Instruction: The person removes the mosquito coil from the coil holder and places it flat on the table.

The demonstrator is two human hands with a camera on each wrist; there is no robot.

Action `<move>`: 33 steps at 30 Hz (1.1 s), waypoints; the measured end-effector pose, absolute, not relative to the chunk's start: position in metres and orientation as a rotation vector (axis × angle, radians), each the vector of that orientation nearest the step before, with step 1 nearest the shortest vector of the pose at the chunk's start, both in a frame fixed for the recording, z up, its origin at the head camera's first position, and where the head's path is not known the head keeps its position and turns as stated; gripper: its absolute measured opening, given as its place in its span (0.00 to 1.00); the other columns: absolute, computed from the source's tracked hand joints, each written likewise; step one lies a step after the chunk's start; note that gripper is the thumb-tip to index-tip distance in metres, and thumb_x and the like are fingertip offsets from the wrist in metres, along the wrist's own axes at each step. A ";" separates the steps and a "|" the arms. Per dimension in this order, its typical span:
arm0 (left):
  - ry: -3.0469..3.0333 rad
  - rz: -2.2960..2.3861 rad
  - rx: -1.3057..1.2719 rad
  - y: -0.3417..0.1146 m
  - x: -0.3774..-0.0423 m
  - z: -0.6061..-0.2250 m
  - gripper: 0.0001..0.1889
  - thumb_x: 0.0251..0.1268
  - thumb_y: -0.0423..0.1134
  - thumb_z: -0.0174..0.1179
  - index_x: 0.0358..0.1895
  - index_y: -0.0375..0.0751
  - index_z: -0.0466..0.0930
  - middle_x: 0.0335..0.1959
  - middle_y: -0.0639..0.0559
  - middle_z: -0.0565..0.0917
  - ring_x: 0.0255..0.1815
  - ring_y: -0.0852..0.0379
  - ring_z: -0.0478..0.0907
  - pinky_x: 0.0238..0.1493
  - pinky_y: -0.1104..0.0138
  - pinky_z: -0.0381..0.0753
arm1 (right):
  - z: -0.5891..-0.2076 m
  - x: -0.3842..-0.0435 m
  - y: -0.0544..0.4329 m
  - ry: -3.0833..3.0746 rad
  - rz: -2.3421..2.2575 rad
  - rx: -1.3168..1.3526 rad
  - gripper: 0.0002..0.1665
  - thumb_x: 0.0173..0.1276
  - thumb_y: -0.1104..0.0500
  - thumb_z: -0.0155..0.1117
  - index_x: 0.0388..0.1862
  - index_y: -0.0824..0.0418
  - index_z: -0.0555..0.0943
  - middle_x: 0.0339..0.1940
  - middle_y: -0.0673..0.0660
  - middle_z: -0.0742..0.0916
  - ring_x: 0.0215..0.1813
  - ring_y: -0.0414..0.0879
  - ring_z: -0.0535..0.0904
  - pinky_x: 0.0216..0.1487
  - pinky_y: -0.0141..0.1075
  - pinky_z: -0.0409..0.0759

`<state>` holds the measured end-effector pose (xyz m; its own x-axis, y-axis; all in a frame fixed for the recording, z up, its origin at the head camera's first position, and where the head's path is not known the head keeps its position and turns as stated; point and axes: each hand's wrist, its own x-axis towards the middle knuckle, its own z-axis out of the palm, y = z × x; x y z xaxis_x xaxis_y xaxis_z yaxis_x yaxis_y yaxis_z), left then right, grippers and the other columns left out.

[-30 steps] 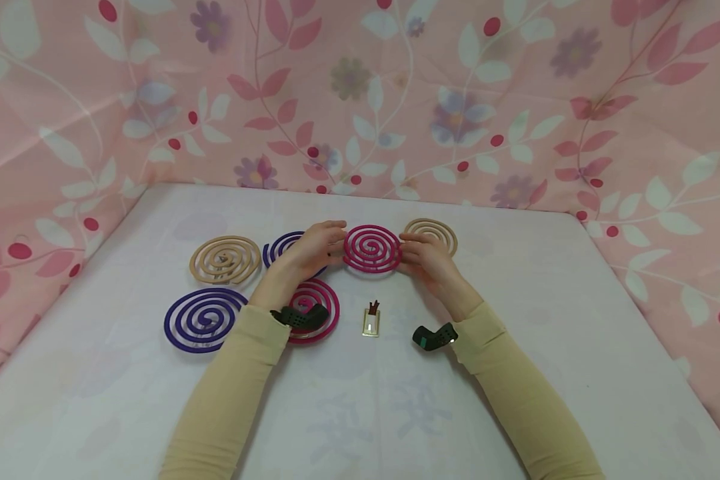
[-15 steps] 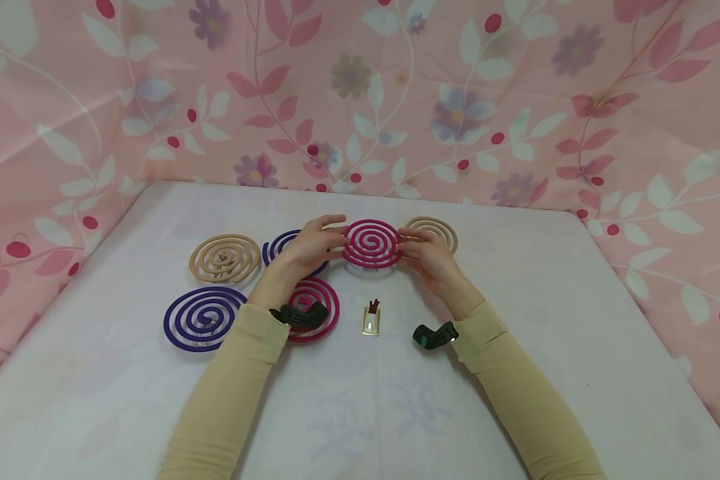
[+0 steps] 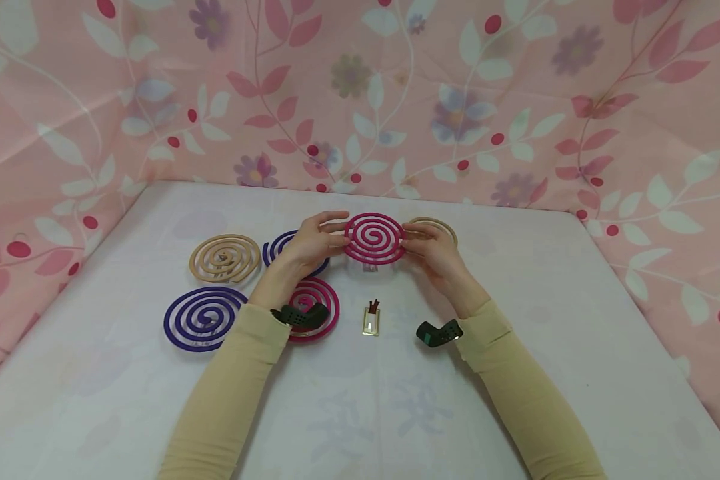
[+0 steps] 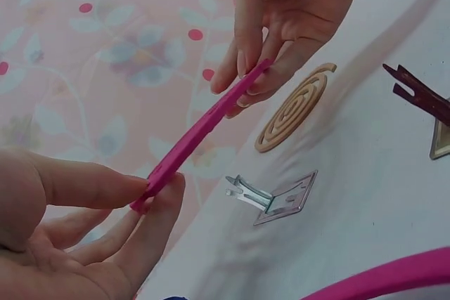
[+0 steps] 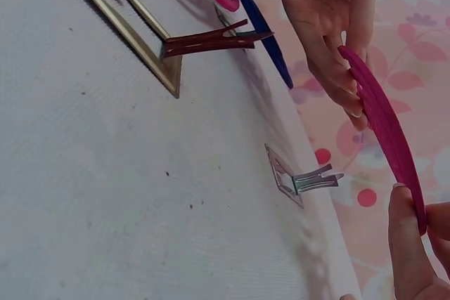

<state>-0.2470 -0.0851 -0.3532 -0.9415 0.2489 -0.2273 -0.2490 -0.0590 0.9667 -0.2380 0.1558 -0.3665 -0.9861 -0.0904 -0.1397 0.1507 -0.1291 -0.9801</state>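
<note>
A pink mosquito coil (image 3: 374,235) is held level between both hands, raised above the table. My left hand (image 3: 313,243) pinches its left edge between thumb and fingers; my right hand (image 3: 435,252) pinches the right edge. Edge-on, the same coil (image 4: 188,147) slants between the two hands in the left wrist view. Below it stands a small silvery metal coil stand (image 4: 287,196) with a forked upright tab, bare of any coil and apart from the pink one.
A brass stand with a dark red prong (image 3: 371,323) lies nearer. To the left are tan (image 3: 225,259), purple (image 3: 206,320) and pink (image 3: 330,317) coils, plus a purple one (image 3: 276,248) partly behind the left hand. Another tan coil (image 4: 295,109) lies behind the right hand.
Both hands have lifted the pink coil upward. The metal stand under it, hidden a second ago, now shows below the coil.
</note>
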 end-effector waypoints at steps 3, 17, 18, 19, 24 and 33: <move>1.885 2.101 -0.019 -0.082 -0.247 -0.351 0.30 0.71 0.24 0.55 0.74 0.41 0.63 0.72 0.42 0.71 0.67 0.47 0.74 0.68 0.56 0.74 | -0.360 -0.237 0.158 1.954 -2.244 0.081 0.25 0.71 0.71 0.58 0.66 0.72 0.71 0.49 0.55 0.83 0.47 0.43 0.81 0.46 0.31 0.86; 1.822 2.268 -0.015 -0.077 -0.242 -0.339 0.23 0.72 0.28 0.56 0.69 0.35 0.70 0.66 0.41 0.77 0.57 0.54 0.80 0.63 0.62 0.79 | -0.338 -0.233 0.164 1.911 -2.299 0.083 0.27 0.73 0.67 0.59 0.70 0.66 0.71 0.53 0.56 0.83 0.47 0.43 0.85 0.56 0.41 0.83; 1.816 2.276 -0.015 -0.076 -0.242 -0.338 0.23 0.72 0.28 0.56 0.69 0.35 0.70 0.66 0.40 0.77 0.56 0.54 0.80 0.63 0.62 0.79 | -0.337 -0.233 0.164 1.902 -2.307 0.081 0.27 0.73 0.67 0.59 0.70 0.66 0.71 0.52 0.56 0.83 0.46 0.42 0.86 0.57 0.42 0.82; 1.813 2.282 -0.015 -0.076 -0.242 -0.337 0.23 0.72 0.28 0.56 0.69 0.35 0.70 0.66 0.40 0.77 0.56 0.54 0.80 0.63 0.62 0.79 | -0.336 -0.233 0.164 1.896 -2.314 0.080 0.27 0.73 0.67 0.59 0.69 0.66 0.71 0.51 0.55 0.84 0.45 0.42 0.86 0.57 0.43 0.82; 1.792 2.300 -0.014 -0.076 -0.240 -0.334 0.24 0.72 0.27 0.56 0.69 0.34 0.70 0.66 0.39 0.77 0.55 0.55 0.81 0.62 0.61 0.79 | -0.333 -0.232 0.165 1.871 -2.336 0.075 0.27 0.73 0.68 0.59 0.69 0.66 0.71 0.49 0.55 0.85 0.43 0.42 0.88 0.52 0.41 0.84; 1.812 2.310 0.006 -0.071 -0.236 -0.333 0.24 0.72 0.27 0.56 0.70 0.34 0.69 0.65 0.39 0.77 0.58 0.51 0.80 0.63 0.59 0.79 | -0.329 -0.230 0.174 1.821 -2.377 0.022 0.30 0.73 0.69 0.58 0.72 0.72 0.66 0.47 0.54 0.86 0.44 0.42 0.87 0.48 0.32 0.85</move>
<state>-0.2362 -0.0706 -0.3332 -0.9790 0.1629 -0.1226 -0.1578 -0.2250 0.9615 -0.2304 0.1735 -0.3285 -0.9891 -0.1075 -0.1008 0.1253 -0.2535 -0.9592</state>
